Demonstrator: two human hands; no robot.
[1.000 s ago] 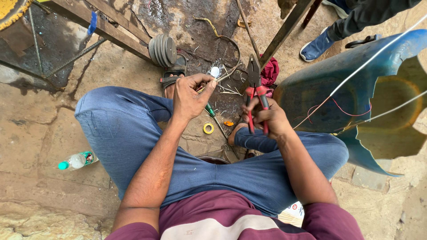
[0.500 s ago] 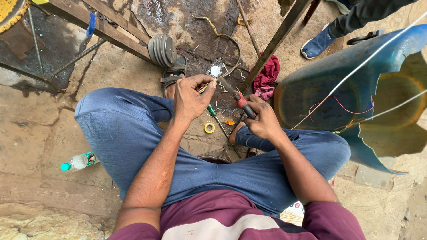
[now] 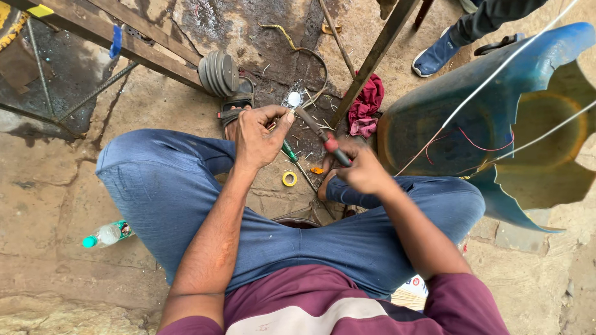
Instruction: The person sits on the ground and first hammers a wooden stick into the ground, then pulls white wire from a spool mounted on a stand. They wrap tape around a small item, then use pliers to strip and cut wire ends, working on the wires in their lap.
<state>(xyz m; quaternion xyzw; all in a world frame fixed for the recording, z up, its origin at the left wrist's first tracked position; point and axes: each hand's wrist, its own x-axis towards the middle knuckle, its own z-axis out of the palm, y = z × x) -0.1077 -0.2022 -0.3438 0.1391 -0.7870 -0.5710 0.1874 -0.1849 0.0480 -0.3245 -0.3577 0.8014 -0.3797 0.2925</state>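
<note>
Between knees | left hand (image 3: 257, 138) fingers pinch small part | right hand (image 3: 362, 172) fingers grip pliers (image 3: 323, 137) | drum (image 3: 447, 124) close right

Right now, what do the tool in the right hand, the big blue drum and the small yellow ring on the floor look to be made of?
Tool in the right hand: dull metal shaft, seemingly red plastic or rubber grip. Blue drum: probably plastic, matte and scuffed, its cut edge jagged rather than bent. Yellow ring: likely a roll of glossy tape, though too small to be sure.

Maroon shirt (image 3: 323, 307) (pale chest band), blue jeans (image 3: 186, 198)
</note>
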